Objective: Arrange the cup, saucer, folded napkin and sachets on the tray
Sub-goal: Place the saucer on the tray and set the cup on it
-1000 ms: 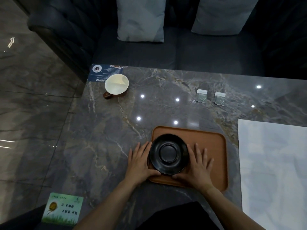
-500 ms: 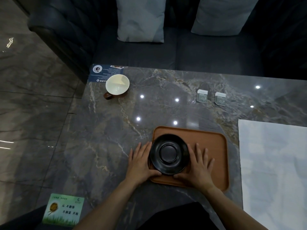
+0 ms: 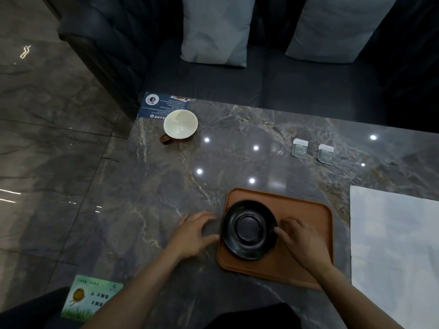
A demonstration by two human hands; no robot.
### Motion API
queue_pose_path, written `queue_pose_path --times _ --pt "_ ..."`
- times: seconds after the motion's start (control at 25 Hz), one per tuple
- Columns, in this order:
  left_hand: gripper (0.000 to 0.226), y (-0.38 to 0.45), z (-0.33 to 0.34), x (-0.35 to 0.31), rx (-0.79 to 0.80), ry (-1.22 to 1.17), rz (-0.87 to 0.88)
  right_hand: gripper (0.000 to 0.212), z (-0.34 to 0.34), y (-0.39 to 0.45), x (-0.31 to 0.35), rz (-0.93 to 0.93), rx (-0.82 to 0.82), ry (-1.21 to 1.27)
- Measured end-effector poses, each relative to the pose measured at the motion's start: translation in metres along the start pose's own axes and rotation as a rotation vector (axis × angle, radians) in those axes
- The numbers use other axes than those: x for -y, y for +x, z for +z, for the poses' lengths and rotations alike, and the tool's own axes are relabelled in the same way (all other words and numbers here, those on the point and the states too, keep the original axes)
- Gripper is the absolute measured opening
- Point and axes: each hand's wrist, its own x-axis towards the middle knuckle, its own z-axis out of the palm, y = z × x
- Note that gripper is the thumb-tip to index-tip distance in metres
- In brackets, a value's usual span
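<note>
Where hands [image 3: 247, 236] flank it, glossy round black saucer [image 3: 249, 229] on brown rounded-corner tray [image 3: 306, 262].

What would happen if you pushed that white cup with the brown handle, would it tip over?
The white cup with the brown handle flares wide above what seems a narrower base, so a push near its rim might tip it. The polished grey marble table looks slick, so a low push probably slides it. It looks ceramic, likely breakable.

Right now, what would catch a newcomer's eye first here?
The black saucer on the left end of the orange tray, a bare hand on each side. Then the white-lined cup at the table's far left corner and two sachets lying far right.
</note>
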Motion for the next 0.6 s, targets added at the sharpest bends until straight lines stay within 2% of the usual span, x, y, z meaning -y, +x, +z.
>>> queue_pose_path --times 0.08,0.2,0.48,0.6 --pt "0.040 0.007 -0.017 0.007 -0.036 -0.041 -0.007 0.061 -0.014 0.016 0.005 -0.029 -0.042 -0.007" --pt "0.029 0.022 -0.051 0.023 -0.028 -0.023 -0.065 0.043 -0.039 0.049 0.022 -0.100 -0.017 -0.033" --pt "0.023 0.060 -0.141 0.073 -0.144 -0.048 -0.282 0.046 -0.093 0.138 0.098 -0.220 0.100 -0.151" --pt "0.020 0.079 -0.177 0.083 -0.199 -0.076 -0.301 0.051 -0.107 0.173 0.140 -0.239 0.104 -0.178"
